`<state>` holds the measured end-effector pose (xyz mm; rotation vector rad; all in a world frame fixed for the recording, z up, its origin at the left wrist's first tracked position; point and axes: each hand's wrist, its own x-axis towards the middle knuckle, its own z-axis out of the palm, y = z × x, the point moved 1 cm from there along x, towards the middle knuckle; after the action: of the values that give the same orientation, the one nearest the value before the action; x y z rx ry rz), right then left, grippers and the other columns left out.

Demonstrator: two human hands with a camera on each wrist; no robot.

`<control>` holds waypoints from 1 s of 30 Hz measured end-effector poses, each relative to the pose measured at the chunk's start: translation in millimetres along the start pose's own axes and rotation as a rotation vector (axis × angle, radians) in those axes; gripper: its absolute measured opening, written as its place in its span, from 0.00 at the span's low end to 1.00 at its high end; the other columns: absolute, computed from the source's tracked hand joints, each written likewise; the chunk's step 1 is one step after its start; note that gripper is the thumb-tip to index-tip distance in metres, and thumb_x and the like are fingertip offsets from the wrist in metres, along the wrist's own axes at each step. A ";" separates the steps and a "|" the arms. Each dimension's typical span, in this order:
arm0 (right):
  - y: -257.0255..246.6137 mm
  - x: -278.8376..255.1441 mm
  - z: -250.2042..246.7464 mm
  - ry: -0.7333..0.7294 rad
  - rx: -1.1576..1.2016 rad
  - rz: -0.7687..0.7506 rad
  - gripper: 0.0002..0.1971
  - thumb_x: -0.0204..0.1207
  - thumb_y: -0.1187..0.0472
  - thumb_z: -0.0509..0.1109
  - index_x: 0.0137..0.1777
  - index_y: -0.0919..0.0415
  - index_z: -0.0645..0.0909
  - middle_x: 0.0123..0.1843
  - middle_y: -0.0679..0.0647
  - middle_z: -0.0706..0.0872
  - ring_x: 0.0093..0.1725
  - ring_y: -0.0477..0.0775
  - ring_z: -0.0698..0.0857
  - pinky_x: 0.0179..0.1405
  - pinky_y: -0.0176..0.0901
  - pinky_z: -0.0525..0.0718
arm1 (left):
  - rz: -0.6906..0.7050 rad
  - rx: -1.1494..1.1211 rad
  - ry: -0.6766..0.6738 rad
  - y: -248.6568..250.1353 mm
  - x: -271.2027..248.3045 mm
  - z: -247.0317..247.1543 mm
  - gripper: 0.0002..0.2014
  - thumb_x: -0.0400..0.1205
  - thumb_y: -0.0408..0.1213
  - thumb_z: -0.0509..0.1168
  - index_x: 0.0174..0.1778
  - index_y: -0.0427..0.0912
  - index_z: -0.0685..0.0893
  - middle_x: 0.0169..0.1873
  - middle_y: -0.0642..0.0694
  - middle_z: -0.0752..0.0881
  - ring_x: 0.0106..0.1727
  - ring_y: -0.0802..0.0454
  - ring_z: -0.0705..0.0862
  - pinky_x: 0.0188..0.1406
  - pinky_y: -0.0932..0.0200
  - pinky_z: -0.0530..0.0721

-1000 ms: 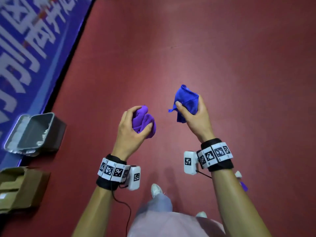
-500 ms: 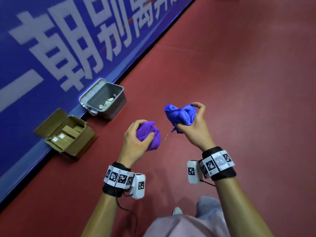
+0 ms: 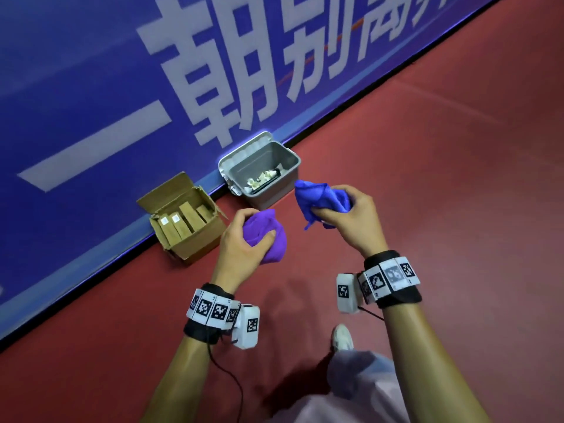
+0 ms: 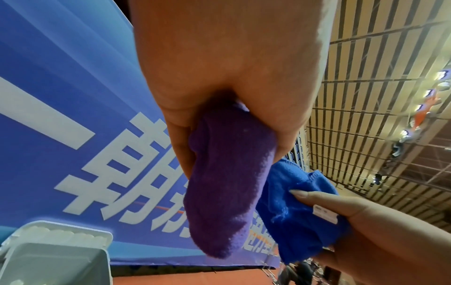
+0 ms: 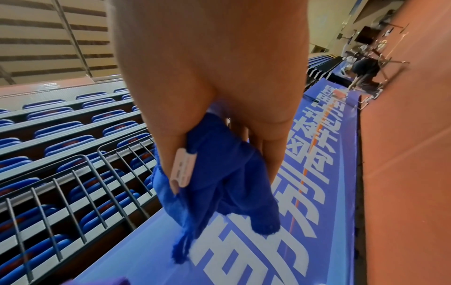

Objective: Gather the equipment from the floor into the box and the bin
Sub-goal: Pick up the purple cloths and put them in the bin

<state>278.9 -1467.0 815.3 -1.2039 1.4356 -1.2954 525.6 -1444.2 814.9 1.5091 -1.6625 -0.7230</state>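
Observation:
My left hand grips a bunched purple cloth, which hangs down past the fingers in the left wrist view. A crumpled blue cloth is clutched in my right hand; its white tag shows in the right wrist view. Both hands hover just in front of an open grey bin with small white items at its bottom. To the bin's left stands an open cardboard box holding several slim brown packs. Bin and box sit on the red floor against the blue banner.
The blue banner wall with large white characters runs diagonally behind the containers. Red floor stretches to the right. My foot in a white shoe shows between my arms. Blue stadium seats behind a metal railing lie beyond the banner.
The view has swung towards the banner, so the bin and box now sit closer and more central. Both hands, still holding their cloths, have come near the bin.

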 end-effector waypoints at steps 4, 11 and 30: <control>-20.6 109.5 16.3 -0.060 0.038 -0.079 0.13 0.70 0.61 0.84 0.52 0.55 0.87 0.42 0.53 0.91 0.38 0.49 0.85 0.41 0.60 0.91 | 0.008 0.084 0.060 -2.8 79.7 -8.3 0.18 0.77 0.45 0.78 0.62 0.51 0.86 0.56 0.54 0.87 0.59 0.57 0.85 0.63 0.62 0.80; -13.7 231.3 82.9 -0.163 0.035 -0.092 0.14 0.74 0.55 0.83 0.57 0.54 0.86 0.47 0.47 0.91 0.43 0.43 0.86 0.48 0.41 0.83 | -0.112 0.069 0.161 -31.8 175.7 -32.3 0.20 0.79 0.40 0.79 0.65 0.52 0.84 0.57 0.57 0.89 0.60 0.61 0.86 0.63 0.67 0.80; -12.1 582.2 274.5 -0.123 -0.055 -0.038 0.11 0.76 0.61 0.81 0.56 0.53 0.84 0.44 0.47 0.90 0.40 0.44 0.85 0.46 0.50 0.86 | -0.194 0.061 0.009 -202.2 573.3 -103.0 0.12 0.87 0.51 0.69 0.65 0.63 0.79 0.52 0.61 0.89 0.54 0.63 0.87 0.52 0.62 0.84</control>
<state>438.1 -2090.8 805.1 -1.3298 1.3738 -1.1928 718.1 -2029.7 798.3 1.7312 -1.5587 -0.7723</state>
